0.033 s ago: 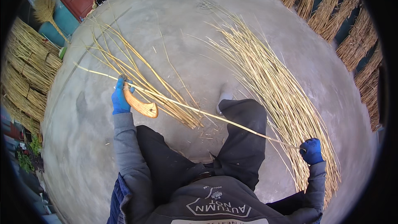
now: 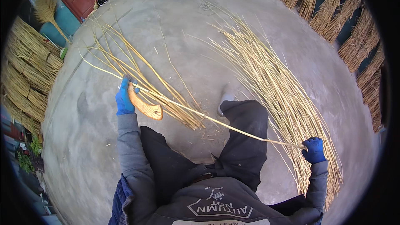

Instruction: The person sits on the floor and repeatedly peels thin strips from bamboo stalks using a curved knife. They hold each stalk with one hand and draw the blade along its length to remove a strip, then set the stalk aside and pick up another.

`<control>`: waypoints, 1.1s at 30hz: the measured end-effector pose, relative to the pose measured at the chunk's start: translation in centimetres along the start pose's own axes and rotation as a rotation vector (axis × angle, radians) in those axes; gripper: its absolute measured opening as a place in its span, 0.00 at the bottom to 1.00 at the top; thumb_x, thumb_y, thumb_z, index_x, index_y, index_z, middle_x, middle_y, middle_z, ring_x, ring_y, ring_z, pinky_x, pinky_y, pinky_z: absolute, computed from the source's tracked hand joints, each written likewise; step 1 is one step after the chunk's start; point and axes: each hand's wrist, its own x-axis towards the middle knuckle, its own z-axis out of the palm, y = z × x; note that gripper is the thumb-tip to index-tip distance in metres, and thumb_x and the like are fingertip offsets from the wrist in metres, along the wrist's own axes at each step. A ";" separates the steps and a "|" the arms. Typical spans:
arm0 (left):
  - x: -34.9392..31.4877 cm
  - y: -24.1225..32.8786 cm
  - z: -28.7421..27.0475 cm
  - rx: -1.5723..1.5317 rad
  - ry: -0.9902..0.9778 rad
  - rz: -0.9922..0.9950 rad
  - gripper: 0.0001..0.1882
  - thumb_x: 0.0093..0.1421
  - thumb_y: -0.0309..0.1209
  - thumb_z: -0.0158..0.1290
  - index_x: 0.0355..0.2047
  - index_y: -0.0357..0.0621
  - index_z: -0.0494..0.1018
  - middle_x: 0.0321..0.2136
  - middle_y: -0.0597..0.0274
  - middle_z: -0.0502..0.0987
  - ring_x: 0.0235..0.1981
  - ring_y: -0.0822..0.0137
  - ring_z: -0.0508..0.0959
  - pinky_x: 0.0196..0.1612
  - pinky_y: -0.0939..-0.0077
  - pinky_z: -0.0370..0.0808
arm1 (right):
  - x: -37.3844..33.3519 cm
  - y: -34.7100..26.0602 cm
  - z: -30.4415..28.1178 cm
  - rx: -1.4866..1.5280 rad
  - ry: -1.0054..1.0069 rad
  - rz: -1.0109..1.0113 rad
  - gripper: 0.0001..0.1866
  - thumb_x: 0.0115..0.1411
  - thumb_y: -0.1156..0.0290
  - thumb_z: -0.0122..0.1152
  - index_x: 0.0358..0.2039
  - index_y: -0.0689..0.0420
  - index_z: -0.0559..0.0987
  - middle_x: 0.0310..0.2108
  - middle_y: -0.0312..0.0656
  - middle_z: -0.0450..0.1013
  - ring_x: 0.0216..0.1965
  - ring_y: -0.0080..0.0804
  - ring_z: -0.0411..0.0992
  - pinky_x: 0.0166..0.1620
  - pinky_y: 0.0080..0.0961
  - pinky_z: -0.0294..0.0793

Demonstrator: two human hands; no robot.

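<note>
Stalk (image 2: 243,132): spans both grips, seemingly mid-work
Left grip (image 2: 126,96): around curved wooden tool (image 2: 144,106)
Right grip (image 2: 313,150): clenched on stalk's end
Left bunch (image 2: 187,121): small
Right heap (image 2: 277,85): large; which is finished, I can't tell

light: even, soft, fairly bright | shadows: faint, diffuse | centre: mostly sharp | fisheye: floor (image 2: 183,16) bulges, rim softer | corners: black

L hand (image 2: 125,98) & wooden tool (image 2: 146,108) moved slightly R; stalk (image 2: 237,129) now curves at far tip
</note>
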 end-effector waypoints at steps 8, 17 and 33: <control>-10.2 -2.2 14.2 -0.080 -0.089 -0.171 0.16 0.65 0.38 0.61 0.46 0.39 0.79 0.35 0.64 0.78 0.29 0.72 0.79 0.27 0.73 0.82 | 19.0 -22.2 -5.5 0.474 0.567 -0.386 0.23 0.57 0.64 0.72 0.52 0.57 0.78 0.40 0.43 0.79 0.40 0.44 0.76 0.48 0.39 0.73; -13.0 -5.0 14.4 -0.132 -0.146 -0.158 0.14 0.67 0.35 0.58 0.46 0.37 0.79 0.33 0.65 0.77 0.32 0.72 0.79 0.29 0.73 0.82 | 25.2 -32.0 -3.1 0.418 0.462 -0.591 0.07 0.62 0.63 0.61 0.33 0.52 0.78 0.28 0.39 0.73 0.29 0.39 0.76 0.33 0.37 0.73; 6.1 7.6 -22.8 0.044 0.331 0.136 0.26 0.69 0.44 0.54 0.62 0.45 0.69 0.56 0.62 0.75 0.57 0.62 0.75 0.58 0.68 0.72 | -2.5 10.0 5.1 -0.177 0.440 0.106 0.04 0.60 0.72 0.64 0.34 0.53 0.77 0.29 0.45 0.73 0.37 0.52 0.71 0.46 0.46 0.68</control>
